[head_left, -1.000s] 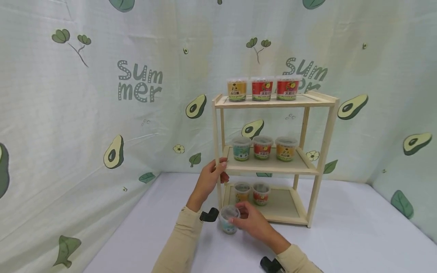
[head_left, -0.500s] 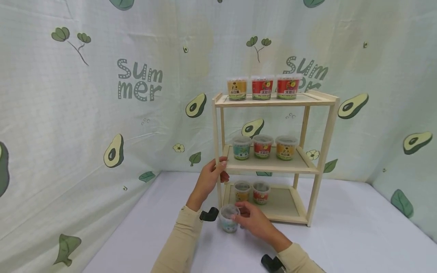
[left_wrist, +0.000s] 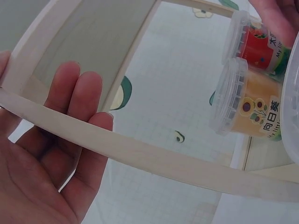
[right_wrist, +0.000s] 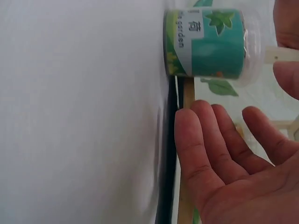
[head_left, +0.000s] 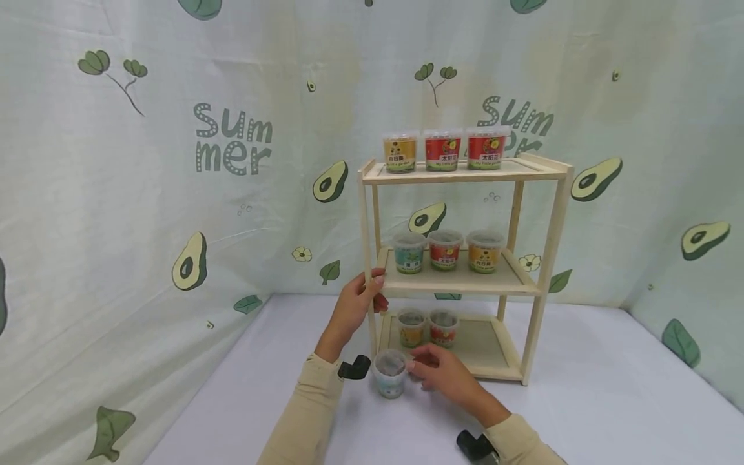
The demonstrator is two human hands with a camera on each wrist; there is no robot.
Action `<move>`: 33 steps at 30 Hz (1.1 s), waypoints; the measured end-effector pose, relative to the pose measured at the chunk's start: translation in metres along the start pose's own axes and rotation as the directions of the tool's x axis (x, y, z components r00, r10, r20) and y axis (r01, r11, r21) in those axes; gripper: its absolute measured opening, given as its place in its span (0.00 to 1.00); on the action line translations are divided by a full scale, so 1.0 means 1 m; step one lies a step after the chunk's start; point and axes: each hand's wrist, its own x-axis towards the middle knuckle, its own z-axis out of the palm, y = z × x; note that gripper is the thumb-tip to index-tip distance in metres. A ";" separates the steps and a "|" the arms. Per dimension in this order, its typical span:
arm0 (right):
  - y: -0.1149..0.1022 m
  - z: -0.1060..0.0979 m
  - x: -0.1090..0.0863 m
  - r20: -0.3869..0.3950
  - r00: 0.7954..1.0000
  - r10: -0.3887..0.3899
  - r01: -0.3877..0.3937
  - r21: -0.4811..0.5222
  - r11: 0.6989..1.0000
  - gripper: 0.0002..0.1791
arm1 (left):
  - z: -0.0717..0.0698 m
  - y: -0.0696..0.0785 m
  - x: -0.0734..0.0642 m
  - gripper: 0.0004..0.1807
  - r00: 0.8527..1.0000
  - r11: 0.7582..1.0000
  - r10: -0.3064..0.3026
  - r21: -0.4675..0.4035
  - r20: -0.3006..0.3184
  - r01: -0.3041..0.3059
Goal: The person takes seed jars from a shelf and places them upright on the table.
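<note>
On the white table, just in front of the rack's lower left corner, stands a small teal plastic cup [head_left: 389,381] with a clear top. Its label shows green leaves in the right wrist view, where the cup [right_wrist: 217,44] is seen sideways. My right hand [head_left: 447,374] is just right of the cup, fingers loosely bent and holding nothing; in its wrist view the fingers [right_wrist: 189,140] lie apart from the cup. My left hand [head_left: 351,310] grips the left front post [left_wrist: 140,151] of the wooden rack at the middle shelf's height, fingers passing behind the post.
The three-tier wooden rack [head_left: 465,288] carries three labelled cups on top, three in the middle, and an orange cup [head_left: 411,328] and a red cup [head_left: 444,328] on the bottom shelf. A printed cloth [head_left: 232,206] hangs behind and at the sides.
My right hand has let go of the teal cup and drawn back slightly to the right. The cup stands in about the same place; my left hand keeps its grip on the post.
</note>
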 end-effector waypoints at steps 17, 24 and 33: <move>0.003 -0.033 -0.004 -0.058 0.998 0.035 -0.035 0.002 0.999 0.22 | -0.004 -0.032 0.014 0.27 1.000 1.000 0.005 0.010 -0.012 -0.005; 0.007 -0.043 -0.001 -0.087 0.995 0.042 -0.039 0.039 0.998 0.21 | -0.006 -0.032 0.014 0.27 1.000 1.000 0.023 0.010 -0.015 -0.022; 0.010 -0.053 0.000 -0.156 0.983 0.100 -0.087 0.082 0.993 0.23 | -0.004 -0.034 0.015 0.27 1.000 0.999 0.022 0.029 -0.021 -0.021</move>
